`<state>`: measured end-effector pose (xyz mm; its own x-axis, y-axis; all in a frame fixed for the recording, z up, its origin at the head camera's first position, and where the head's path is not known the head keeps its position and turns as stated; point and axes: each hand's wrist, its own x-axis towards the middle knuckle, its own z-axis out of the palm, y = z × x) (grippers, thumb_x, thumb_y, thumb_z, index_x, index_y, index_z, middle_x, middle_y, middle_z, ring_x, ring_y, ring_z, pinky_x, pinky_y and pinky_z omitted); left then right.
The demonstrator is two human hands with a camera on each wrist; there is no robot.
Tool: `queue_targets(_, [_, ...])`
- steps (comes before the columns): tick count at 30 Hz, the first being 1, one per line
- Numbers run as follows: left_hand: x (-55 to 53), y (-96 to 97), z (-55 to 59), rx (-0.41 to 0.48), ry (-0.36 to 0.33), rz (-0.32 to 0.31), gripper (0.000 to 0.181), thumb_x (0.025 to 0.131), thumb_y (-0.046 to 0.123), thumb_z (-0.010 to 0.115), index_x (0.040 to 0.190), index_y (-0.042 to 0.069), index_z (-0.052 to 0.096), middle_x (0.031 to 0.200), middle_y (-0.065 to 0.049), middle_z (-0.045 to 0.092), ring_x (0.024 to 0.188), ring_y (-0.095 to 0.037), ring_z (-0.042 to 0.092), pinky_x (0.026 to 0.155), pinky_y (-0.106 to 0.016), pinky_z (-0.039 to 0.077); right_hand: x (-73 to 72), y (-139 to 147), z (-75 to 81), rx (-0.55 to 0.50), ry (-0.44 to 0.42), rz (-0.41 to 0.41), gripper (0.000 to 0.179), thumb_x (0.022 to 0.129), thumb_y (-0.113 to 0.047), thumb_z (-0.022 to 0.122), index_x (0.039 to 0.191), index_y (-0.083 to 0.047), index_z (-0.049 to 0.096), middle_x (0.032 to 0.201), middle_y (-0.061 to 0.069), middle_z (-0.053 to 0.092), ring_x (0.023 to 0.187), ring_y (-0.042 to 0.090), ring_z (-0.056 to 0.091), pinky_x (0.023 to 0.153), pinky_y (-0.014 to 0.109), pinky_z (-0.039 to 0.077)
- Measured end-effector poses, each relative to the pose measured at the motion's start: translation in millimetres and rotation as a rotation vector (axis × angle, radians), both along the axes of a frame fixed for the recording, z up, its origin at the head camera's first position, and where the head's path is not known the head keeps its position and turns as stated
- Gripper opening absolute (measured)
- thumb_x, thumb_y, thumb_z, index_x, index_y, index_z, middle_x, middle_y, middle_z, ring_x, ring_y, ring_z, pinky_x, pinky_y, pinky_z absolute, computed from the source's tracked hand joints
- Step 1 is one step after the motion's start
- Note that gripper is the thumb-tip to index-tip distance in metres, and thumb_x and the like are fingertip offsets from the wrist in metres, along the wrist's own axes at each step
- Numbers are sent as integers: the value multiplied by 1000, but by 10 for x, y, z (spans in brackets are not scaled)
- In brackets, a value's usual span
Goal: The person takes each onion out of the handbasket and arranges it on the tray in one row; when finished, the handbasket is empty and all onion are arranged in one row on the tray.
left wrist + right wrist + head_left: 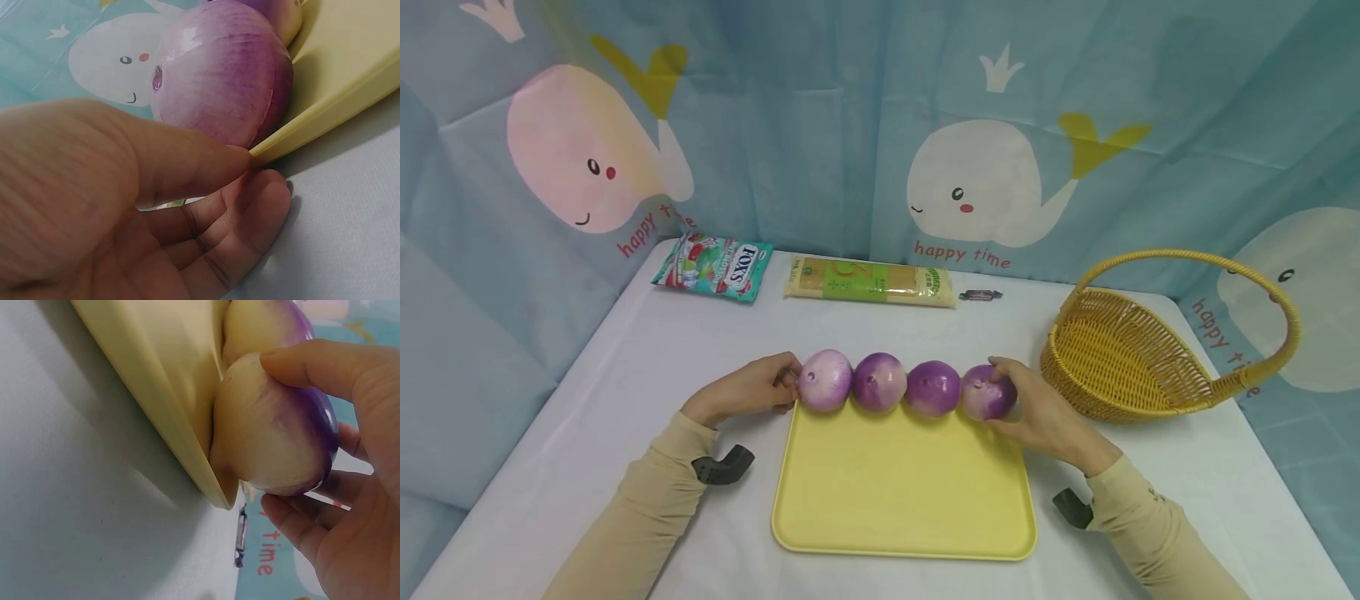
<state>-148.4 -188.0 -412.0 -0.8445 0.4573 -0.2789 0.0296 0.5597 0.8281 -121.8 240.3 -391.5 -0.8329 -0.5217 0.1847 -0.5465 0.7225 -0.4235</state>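
Observation:
A row of several round purple-and-white turnips [933,389] lies along the far edge of a yellow tray [898,500]. At the tray's far left corner, my left hand [752,387] pinches the rim, thumb above and curled fingers beneath. Its thumb lies right against the leftmost, paler turnip [219,75]. My right hand [1037,408] grips the rightmost turnip [275,431], with the thumb on one side and fingers round the other. That turnip sits at the tray's far right corner, and part of it is hidden by the hand.
Right of the tray stands a yellow wicker basket [1060,375] with a tall handle. Along the table's back lie a green candy bag [715,267], a pack of noodles [871,281] and a small wrapped candy [981,295]. A blue curtain [820,150] hangs behind.

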Motion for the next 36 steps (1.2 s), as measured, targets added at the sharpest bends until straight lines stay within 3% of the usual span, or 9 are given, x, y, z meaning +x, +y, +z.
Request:
queue_targets(19, [-18,-7,-34,-12,5,-2,30,86,-1,51,116,-5,52,84,-8,58,73,-17,57,69,-29,49,-13,-33,-21,-14,4,17,61,70,-19,86,117,-7,49,139,22,51,125,37,55,102,46,47])
queue_targets(25, [-14,-7,-29,-13,9,-4,30,86,-2,50,116,-5,51,84,-8,58,72,-16,56,69,-29,49,-17,-32,-22,-8,13,26,75,70,-20,86,132,-2,47,137,20,53,125,36,55,103,48,47])
queue_targets(36, [-4,8,-3,-29,21,-6,32,86,-2,50,117,-5,52,84,-8,59,72,-16,57,69,-29,49,12,-1,63,33,1,-11,84,76,-32,82,147,-16,39,150,14,41,137,37,43,106,56,41])
